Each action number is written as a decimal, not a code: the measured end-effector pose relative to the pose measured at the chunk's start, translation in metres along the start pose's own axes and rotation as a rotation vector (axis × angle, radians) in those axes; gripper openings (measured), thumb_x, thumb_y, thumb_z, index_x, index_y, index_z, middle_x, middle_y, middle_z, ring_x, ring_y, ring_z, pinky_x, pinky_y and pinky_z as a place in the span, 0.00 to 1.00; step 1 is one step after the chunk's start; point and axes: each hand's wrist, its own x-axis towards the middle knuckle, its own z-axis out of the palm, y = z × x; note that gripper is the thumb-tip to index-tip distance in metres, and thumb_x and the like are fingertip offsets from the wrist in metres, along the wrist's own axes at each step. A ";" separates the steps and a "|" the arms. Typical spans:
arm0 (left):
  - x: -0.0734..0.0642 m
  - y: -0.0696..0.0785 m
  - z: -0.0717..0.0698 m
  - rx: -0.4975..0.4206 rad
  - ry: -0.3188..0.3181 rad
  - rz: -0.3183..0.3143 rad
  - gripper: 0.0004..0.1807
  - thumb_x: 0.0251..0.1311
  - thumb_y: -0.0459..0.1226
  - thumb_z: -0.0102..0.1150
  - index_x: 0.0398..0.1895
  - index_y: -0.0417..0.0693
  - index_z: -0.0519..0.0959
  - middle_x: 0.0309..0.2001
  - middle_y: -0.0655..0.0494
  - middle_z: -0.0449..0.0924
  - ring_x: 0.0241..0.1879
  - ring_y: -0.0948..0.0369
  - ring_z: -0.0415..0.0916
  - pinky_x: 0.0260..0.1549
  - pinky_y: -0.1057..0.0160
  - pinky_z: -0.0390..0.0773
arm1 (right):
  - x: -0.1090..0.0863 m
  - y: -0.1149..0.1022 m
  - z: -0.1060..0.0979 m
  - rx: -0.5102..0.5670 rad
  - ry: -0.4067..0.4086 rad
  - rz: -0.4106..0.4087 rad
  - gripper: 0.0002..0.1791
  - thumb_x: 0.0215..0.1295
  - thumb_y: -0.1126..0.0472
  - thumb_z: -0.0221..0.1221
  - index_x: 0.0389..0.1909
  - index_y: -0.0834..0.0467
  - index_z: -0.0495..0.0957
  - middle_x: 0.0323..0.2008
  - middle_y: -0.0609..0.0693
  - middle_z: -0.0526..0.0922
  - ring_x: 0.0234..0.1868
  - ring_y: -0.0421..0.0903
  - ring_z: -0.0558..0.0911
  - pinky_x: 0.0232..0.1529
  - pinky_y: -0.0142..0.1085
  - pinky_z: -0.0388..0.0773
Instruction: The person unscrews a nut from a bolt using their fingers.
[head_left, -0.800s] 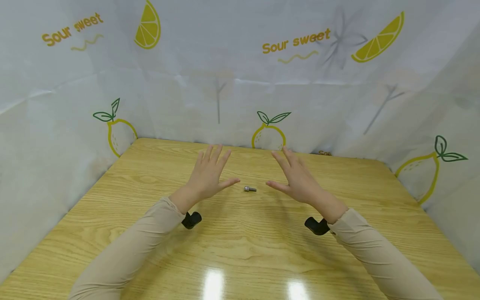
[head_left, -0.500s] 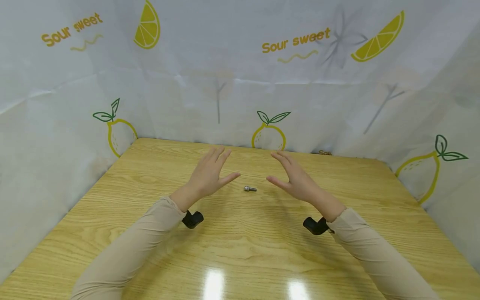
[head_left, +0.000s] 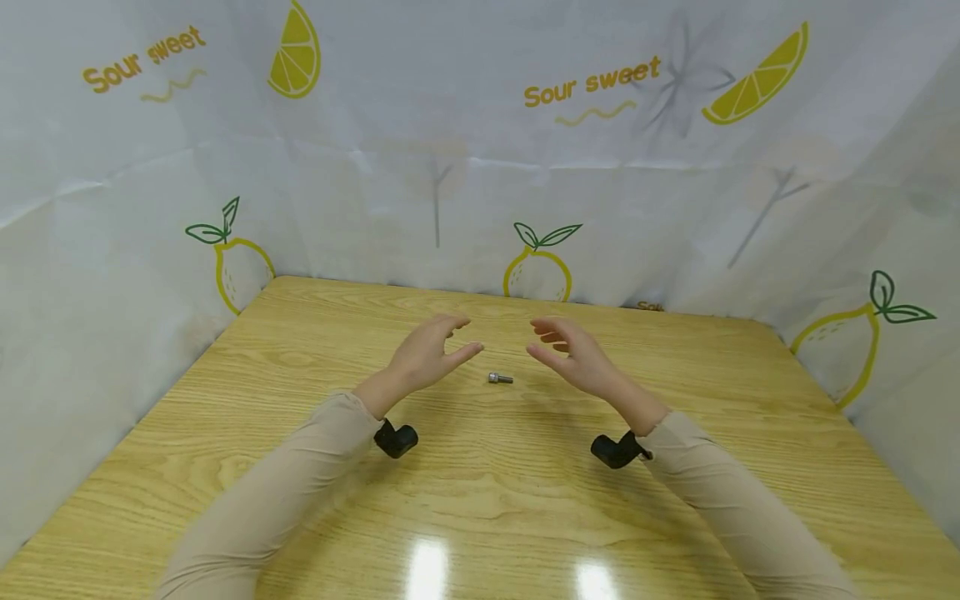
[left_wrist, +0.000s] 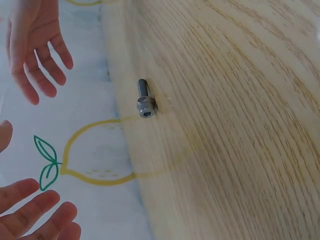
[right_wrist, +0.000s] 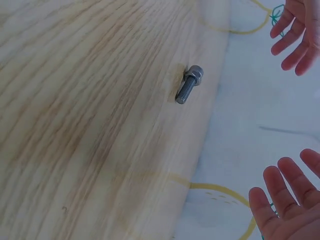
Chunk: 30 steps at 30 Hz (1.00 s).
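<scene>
A small metal socket-head bolt (head_left: 500, 378) lies on its side on the wooden table, its head to the left in the head view. Close up in the left wrist view, the bolt (left_wrist: 145, 102) shows a hex recess in its head and what looks like a nut right behind it. The threaded shank of the bolt (right_wrist: 186, 91) shows in the right wrist view. My left hand (head_left: 423, 354) hovers beyond and left of the bolt, fingers loosely bent, holding nothing. Mirroring it on the right, my right hand (head_left: 581, 358) is also raised with bent fingers and holds nothing.
The wooden table (head_left: 480, 492) reaches back to a white curtain (head_left: 375, 208) printed with lemons and words. Black wrist-worn mounts (head_left: 397, 439) hang below both sleeves. Two bright reflections lie on the table's near part.
Both hands have gone from spread fingers to bent ones, with fingertips turning inward. The wrists have shifted slightly toward each other. The bolt has stayed in place.
</scene>
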 end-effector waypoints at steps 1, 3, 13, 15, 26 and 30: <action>0.001 0.000 0.001 -0.019 -0.005 -0.003 0.32 0.64 0.53 0.51 0.65 0.43 0.67 0.62 0.45 0.70 0.58 0.50 0.72 0.55 0.51 0.74 | 0.001 0.001 0.001 0.020 -0.001 0.006 0.27 0.67 0.55 0.55 0.63 0.62 0.65 0.58 0.63 0.72 0.58 0.61 0.74 0.58 0.55 0.71; 0.003 -0.002 0.002 -0.060 -0.016 -0.012 0.30 0.65 0.51 0.51 0.64 0.43 0.68 0.60 0.46 0.72 0.54 0.51 0.75 0.52 0.53 0.76 | 0.004 0.002 0.004 0.051 -0.006 0.019 0.25 0.67 0.56 0.55 0.62 0.63 0.67 0.57 0.64 0.73 0.56 0.60 0.75 0.57 0.54 0.72; 0.015 -0.010 0.014 -0.233 -0.062 -0.085 0.23 0.65 0.44 0.54 0.60 0.45 0.72 0.56 0.45 0.76 0.49 0.51 0.77 0.46 0.57 0.79 | 0.013 0.010 0.015 0.061 -0.075 0.094 0.23 0.69 0.54 0.52 0.59 0.64 0.70 0.56 0.64 0.75 0.53 0.59 0.77 0.51 0.48 0.76; 0.017 -0.012 0.017 -0.263 -0.074 -0.103 0.22 0.64 0.43 0.54 0.59 0.45 0.73 0.55 0.46 0.77 0.49 0.52 0.77 0.46 0.58 0.79 | 0.014 0.011 0.016 0.072 -0.087 0.114 0.23 0.69 0.54 0.52 0.58 0.65 0.70 0.55 0.63 0.76 0.52 0.59 0.77 0.50 0.48 0.77; 0.022 -0.018 0.030 -0.333 -0.138 -0.148 0.18 0.63 0.39 0.56 0.55 0.43 0.76 0.50 0.45 0.80 0.46 0.52 0.78 0.42 0.59 0.80 | 0.020 0.020 0.026 0.150 -0.162 0.248 0.21 0.68 0.58 0.53 0.56 0.66 0.72 0.53 0.63 0.76 0.52 0.58 0.77 0.50 0.45 0.78; 0.022 -0.017 0.033 -0.334 -0.148 -0.178 0.17 0.63 0.39 0.56 0.54 0.45 0.78 0.48 0.45 0.81 0.48 0.51 0.77 0.43 0.58 0.79 | 0.022 0.021 0.029 0.167 -0.181 0.283 0.19 0.67 0.59 0.54 0.55 0.64 0.73 0.53 0.62 0.77 0.51 0.56 0.78 0.50 0.44 0.78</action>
